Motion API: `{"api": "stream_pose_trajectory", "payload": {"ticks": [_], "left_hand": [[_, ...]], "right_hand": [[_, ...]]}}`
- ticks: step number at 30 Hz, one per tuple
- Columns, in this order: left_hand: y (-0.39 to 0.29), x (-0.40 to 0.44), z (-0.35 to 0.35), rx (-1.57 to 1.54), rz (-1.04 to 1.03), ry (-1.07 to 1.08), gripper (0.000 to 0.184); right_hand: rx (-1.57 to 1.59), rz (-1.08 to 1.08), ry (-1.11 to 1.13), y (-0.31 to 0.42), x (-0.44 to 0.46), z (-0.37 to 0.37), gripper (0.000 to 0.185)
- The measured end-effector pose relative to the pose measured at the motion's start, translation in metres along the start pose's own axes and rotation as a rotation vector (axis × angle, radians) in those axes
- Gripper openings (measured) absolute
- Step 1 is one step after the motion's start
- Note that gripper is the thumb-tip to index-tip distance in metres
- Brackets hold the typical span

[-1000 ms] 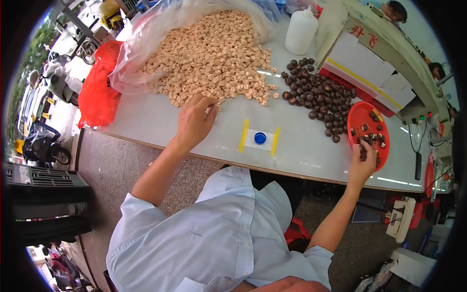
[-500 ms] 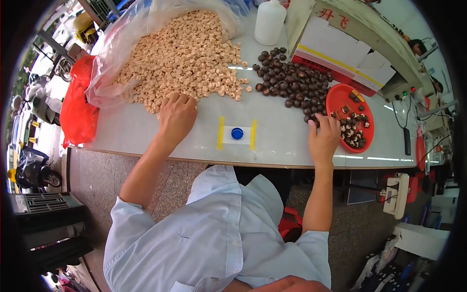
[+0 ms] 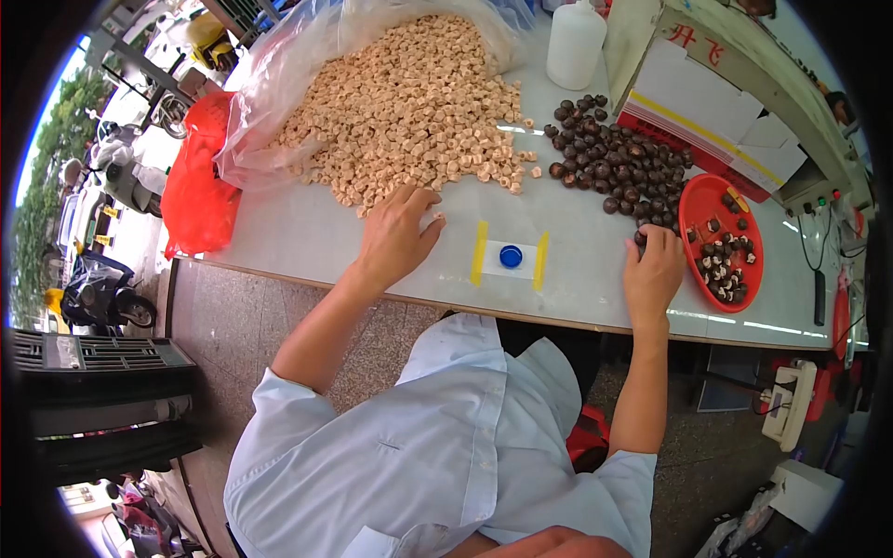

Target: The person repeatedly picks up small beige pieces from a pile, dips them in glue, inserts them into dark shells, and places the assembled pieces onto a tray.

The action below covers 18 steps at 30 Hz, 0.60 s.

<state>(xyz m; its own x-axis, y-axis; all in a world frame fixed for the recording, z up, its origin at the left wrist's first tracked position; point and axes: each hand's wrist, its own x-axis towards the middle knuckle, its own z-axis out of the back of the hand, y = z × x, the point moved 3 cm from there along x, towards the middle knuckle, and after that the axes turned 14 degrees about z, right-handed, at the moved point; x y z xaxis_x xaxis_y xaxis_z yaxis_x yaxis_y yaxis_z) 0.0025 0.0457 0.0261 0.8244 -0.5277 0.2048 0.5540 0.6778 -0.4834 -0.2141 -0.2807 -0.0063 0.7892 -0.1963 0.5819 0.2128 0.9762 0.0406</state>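
My left hand (image 3: 398,240) is just off the front edge of a large heap of small tan block-like pieces (image 3: 409,112). Its thumb and index finger pinch one tan piece (image 3: 438,217). At the right, my right hand (image 3: 654,277) has its thumb and fingers closed around a dark brown ball (image 3: 640,238), beside a pile of similar balls (image 3: 625,158). Between the hands, a round blue holder (image 3: 511,256) sits on a white patch fixed to the table with two yellow tape strips (image 3: 480,253).
A red plate (image 3: 686,209) with dark balls and pale-edged fragments stands right of my right hand. Behind are a white bottle (image 3: 576,46) and a carton (image 3: 698,102). A clear plastic bag (image 3: 270,112) surrounds the heap; a red bag (image 3: 200,186) hangs at the table's left.
My left hand has drawn away from the heap with a tan piece between its fingertips. My right hand stays by the dark balls. The whole view has shifted and turned slightly.
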Motion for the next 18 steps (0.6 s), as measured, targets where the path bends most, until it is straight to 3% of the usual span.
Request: {"api": "stream_pose_trajectory", "payload": {"ticks": [4,14,18], "left_hand": [[-0.001,-0.001,-0.008,0.119,0.068,0.033,0.019],[-0.008,0.007,-0.02,0.075,-0.114,0.045,0.016],[-0.011,0.011,-0.02,0.084,-0.146,0.08,0.018]], "right_hand": [[-0.036,0.027,0.035,0.001,0.002,-0.004,0.032],[0.261,-0.065,-0.015,0.008,0.001,-0.007,0.026],[0.838,-0.231,0.009,0.019,0.002,0.0,0.031]]}}
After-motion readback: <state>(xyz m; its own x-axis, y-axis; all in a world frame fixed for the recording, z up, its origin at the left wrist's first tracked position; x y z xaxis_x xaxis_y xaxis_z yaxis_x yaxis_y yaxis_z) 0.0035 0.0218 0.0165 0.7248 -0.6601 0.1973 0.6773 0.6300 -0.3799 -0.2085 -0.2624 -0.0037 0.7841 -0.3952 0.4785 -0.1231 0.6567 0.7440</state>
